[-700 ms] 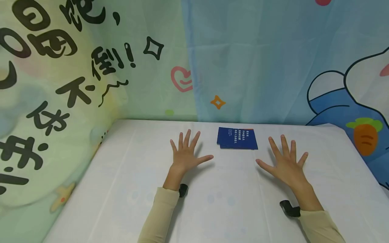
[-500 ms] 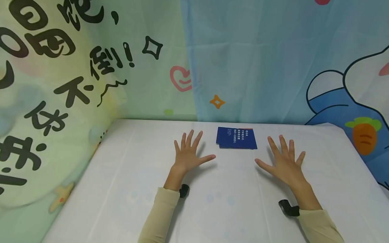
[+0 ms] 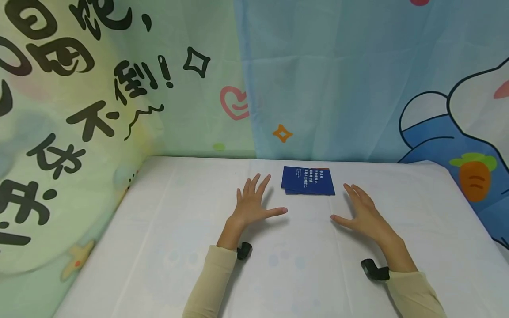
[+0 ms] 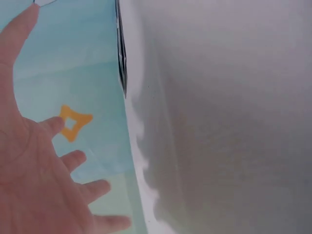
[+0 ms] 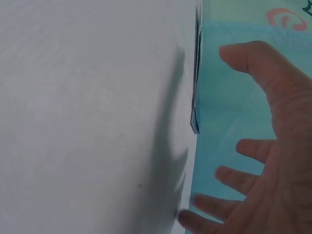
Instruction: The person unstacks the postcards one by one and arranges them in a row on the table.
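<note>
Two dark blue booklets or cards (image 3: 308,180) with white printed characters lie stacked, slightly offset, near the table's back edge. To their left and nearer the front, my left hand (image 3: 252,207) hovers over the cloth with fingers straight and thumb stretched toward the right. My right hand (image 3: 366,216) is on their other side, fingers extended and drawn closer together, thumb pointing left. Neither hand holds anything. Seen edge-on, the thin stack (image 4: 122,53) shows in the left wrist view; in the right wrist view the stack's edge (image 5: 197,73) stands beside my thumb (image 5: 243,54).
A white cloth (image 3: 286,274) covers the table. Printed curtains (image 3: 338,79) with cartoon drawings and characters hang behind it and along the left. Small black wrist cameras sit on my left wrist (image 3: 244,250) and right wrist (image 3: 374,270).
My left hand has moved a little to the right. The right hand has turned and brought its spread fingers together. The blue stack stays in its place on the table.
</note>
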The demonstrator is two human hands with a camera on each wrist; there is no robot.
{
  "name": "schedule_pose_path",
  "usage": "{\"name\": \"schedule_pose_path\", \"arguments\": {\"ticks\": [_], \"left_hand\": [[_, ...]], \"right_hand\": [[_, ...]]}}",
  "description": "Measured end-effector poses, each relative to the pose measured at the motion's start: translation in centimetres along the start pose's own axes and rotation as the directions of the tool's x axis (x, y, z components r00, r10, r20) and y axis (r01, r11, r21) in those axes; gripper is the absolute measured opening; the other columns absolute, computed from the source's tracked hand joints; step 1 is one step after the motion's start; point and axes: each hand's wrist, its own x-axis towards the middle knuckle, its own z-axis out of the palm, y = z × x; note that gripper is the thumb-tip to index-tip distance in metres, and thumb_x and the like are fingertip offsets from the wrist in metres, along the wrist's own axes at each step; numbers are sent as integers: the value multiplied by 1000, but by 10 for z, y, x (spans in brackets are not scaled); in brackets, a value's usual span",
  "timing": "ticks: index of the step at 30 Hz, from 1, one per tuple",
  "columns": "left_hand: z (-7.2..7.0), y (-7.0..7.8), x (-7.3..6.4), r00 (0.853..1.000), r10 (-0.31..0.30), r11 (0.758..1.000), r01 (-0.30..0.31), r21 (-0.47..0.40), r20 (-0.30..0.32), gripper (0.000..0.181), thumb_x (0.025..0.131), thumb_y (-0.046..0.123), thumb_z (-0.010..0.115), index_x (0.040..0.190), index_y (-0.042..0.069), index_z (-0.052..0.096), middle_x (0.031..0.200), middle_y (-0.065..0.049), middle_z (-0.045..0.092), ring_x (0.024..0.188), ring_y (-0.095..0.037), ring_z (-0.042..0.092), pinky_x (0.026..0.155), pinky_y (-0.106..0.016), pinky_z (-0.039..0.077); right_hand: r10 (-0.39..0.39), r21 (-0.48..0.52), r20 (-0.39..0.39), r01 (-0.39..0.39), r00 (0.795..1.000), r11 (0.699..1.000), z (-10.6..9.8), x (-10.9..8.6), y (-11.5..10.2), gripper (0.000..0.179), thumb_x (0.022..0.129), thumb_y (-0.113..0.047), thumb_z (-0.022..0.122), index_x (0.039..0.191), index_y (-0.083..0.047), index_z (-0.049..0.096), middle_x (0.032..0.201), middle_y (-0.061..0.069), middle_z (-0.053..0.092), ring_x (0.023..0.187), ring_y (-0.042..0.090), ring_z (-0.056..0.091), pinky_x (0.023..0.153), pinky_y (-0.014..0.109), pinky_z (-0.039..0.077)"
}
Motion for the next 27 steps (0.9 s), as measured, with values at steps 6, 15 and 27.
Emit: {"name": "schedule_pose_path", "arguments": {"ticks": [6, 15, 27], "left_hand": [[2, -2, 3, 999, 3, 994, 1, -106, 35, 106, 75, 66, 69, 157, 31, 11, 163, -6, 11, 149, -29, 14, 112, -65, 12], [5, -1, 5, 997, 12, 988, 0, -156, 77, 100, 79, 61, 70, 157, 26, 18, 158, -9, 25, 145, -29, 26, 116, -55, 17], [13, -5, 14, 990, 80, 948, -40, -315, 117, 86, 85, 42, 72, 154, 15, 27, 157, -11, 26, 145, -26, 25, 116, -46, 24]], "right_hand": [[-3, 20, 33, 3, 999, 1000, 0, 4, 1, 103, 82, -42, 75, 153, 1, 15, 152, 35, 17, 138, 54, 18, 104, 71, 22], [-12, 51, 55, 9, 998, 999, 2, 9, 4, 92, 86, -39, 72, 150, 4, 23, 150, 36, 22, 137, 54, 20, 105, 70, 22], [-4, 103, 29, 1, 1000, 995, -1, 13, 2, 75, 91, -27, 67, 146, 8, 30, 146, 37, 27, 134, 54, 26, 106, 67, 26]]}}
